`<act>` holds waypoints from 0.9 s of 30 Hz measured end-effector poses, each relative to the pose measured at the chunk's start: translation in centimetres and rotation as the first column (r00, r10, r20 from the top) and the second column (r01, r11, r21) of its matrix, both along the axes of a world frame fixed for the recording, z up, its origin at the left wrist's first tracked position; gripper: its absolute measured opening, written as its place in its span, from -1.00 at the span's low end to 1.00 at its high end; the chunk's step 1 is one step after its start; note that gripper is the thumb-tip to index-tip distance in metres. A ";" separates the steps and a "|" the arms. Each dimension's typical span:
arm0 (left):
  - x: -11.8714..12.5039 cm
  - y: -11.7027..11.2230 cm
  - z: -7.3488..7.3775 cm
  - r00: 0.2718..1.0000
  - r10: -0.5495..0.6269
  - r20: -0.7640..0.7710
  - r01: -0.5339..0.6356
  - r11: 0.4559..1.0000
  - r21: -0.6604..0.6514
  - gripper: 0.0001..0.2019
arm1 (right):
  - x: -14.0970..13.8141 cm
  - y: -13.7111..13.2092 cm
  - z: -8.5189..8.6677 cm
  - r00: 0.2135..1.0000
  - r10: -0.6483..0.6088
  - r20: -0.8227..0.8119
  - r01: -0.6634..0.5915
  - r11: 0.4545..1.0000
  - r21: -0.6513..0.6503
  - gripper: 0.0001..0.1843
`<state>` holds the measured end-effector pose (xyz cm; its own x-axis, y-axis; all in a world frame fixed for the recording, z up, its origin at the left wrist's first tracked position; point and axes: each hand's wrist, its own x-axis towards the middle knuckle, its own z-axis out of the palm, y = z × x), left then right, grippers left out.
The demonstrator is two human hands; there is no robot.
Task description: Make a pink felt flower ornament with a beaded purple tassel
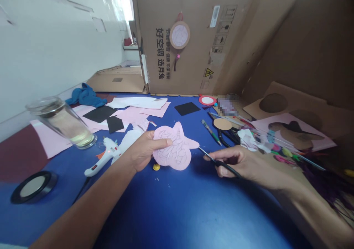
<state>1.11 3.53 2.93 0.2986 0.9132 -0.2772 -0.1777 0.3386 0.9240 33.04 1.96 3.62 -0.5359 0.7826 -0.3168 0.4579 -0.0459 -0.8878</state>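
Observation:
My left hand [148, 147] pinches a pink felt cutout [174, 149] by its left side, thumb on top. The cutout has rounded lobes, two pointed ends and swirling pale lines over its face. In my right hand [235, 162] is a pair of scissors [225, 165] with black handles. Their blade tips lie close to the cutout's right-hand point; I cannot tell whether they touch it. Below the cutout's lower left edge sits a small yellow button-like piece [156, 167] on the blue table [177, 212], with tiny pale scraps nearby.
A white glue gun [102, 157] lies left of my left hand, near a tilted-looking glass of liquid [69, 123] and a black tape roll [33, 187]. Pink and black sheets [187, 108] lie behind. A green pen [211, 132], cardboard and craft scraps crowd the right. A cardboard panel [201, 68] stands at the back.

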 end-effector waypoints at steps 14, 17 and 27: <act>0.8 -0.4 -0.6 0.996 -0.004 0.090 0.005 1.000 -0.015 -0.69 | -0.6 -0.2 -1.5 0.985 -0.104 -0.141 0.099 0.994 -0.037 -0.29; 1.0 -0.4 -1.0 0.996 0.001 0.091 0.000 1.000 -0.012 -0.70 | -0.7 -0.2 -1.9 0.981 -0.080 -0.177 0.073 0.996 -0.047 -0.28; 1.5 -0.7 -1.3 0.994 -0.016 0.106 0.018 1.000 -0.024 -0.66 | -0.7 -0.3 -2.3 0.979 -0.052 -0.196 0.045 0.998 -0.039 -0.35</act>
